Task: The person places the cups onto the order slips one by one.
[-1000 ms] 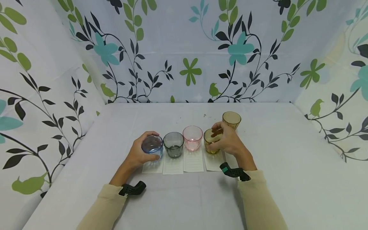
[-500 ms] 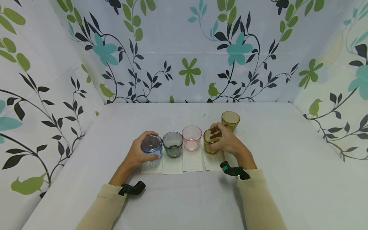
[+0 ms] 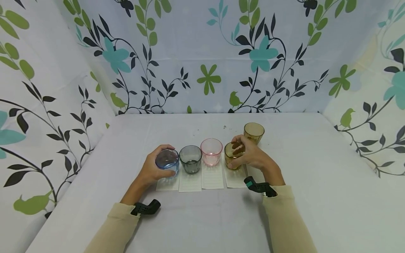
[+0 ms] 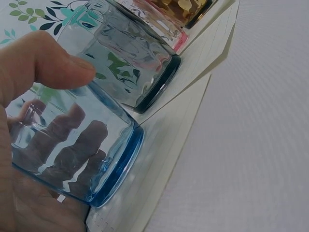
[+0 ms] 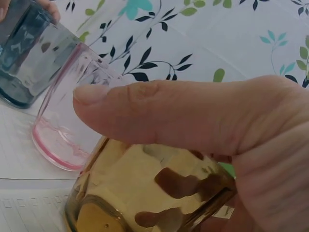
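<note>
My left hand [image 3: 154,166] grips a blue glass [image 4: 82,145] around its side, thumb in front and fingers behind. At the other end of the row, my right hand [image 3: 253,154] holds an amber glass [image 5: 145,179], with its thumb on the near side and fingertips showing through the far wall. Between them stand a grey glass [image 3: 191,160] and a pink glass [image 3: 211,151], both upright. All of these are side by side at the far ends of lined paper slips [image 3: 212,179]. Behind the right hand is a second amber glass [image 3: 254,131], partly hidden by the fingers.
A white cloth covers the table [image 3: 196,221]. Beyond its back edge hangs a leaf-patterned curtain [image 3: 177,35], which also lines both sides. Small dark specks [image 3: 225,127] lie near the back. Each wrist wears a black band [image 3: 146,207].
My right wrist has shifted very slightly to the right, its hand staying on the amber glass. The left hand and the glasses keep their places.
</note>
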Demonstrator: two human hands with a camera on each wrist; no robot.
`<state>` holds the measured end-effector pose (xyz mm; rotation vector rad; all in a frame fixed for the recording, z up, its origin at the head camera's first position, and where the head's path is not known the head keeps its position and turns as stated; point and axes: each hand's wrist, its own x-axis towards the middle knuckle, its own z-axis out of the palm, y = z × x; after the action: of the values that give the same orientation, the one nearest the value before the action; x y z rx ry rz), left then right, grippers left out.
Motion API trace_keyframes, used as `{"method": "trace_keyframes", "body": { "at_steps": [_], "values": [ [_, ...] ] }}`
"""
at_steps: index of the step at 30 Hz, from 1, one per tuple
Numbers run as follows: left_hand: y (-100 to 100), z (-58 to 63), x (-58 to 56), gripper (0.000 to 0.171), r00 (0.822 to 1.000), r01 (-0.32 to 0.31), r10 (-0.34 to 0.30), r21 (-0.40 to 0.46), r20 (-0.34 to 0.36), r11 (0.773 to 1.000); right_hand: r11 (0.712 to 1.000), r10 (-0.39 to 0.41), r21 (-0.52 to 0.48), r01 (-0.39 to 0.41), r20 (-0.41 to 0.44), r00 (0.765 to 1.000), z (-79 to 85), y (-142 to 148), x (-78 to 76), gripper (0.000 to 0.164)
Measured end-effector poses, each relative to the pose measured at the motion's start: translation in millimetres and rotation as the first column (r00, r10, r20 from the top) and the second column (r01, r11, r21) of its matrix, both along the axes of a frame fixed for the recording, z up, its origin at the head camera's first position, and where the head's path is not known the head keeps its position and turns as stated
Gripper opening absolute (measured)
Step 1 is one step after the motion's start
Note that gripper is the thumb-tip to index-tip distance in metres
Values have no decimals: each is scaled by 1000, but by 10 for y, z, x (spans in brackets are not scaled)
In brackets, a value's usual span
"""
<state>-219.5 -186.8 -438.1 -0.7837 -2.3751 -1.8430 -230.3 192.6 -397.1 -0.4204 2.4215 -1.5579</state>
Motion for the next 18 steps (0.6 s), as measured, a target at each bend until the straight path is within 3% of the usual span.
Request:
{"method": "trace_keyframes", "body": {
  "at_steps": [10,18],
  "values": [
    [-4,-12,3,80,1000,-4,4,-1,-4,1000,993,23,114,-23,-3,1000,160,20,62,84],
    [-2,-9,3,79,1000,2,-2,0,-5,1000,985,-11,172,26,-87,996,293,10,113,75]
  ]
}}
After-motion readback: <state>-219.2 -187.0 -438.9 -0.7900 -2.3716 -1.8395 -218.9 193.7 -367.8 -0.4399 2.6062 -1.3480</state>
